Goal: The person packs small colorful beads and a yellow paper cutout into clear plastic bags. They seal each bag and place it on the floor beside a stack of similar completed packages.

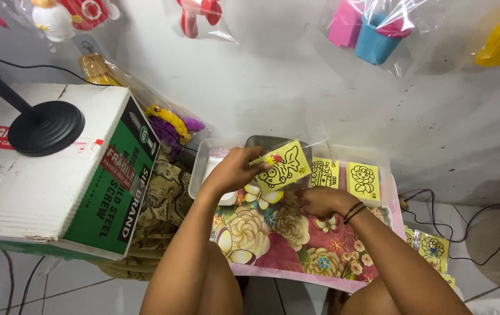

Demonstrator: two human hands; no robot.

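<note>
Holding a yellow card [283, 165] with a black line drawing, tilted, above a small table covered in a floral cloth [273, 239]. Left hand [233, 170] closed on the card's left edge, fingers also pinching a small red and yellow stick-like item [266, 160] against it. Right hand [319, 200] curled just below the card, wrist ringed by dark bands [353, 212]; cannot tell whether anything sits inside that curl. Just beyond the left hand, a clear plastic tray [203, 163] on the table's far left corner, a grey metal dish [264, 142] right behind the card. Beyond the right hand, two more yellow cards [363, 181] lying flat side by side, near the wall. Further right and lower, past the right forearm, a few similar yellow cards in wrappers [432, 248] on the floor beside black cables [436, 224]. Well left of the left hand, a white and green cardboard box [57, 175] carrying a round black stand base [46, 127]. Hanging on the wall above both hands, bagged plastic toys [372, 29].
</note>
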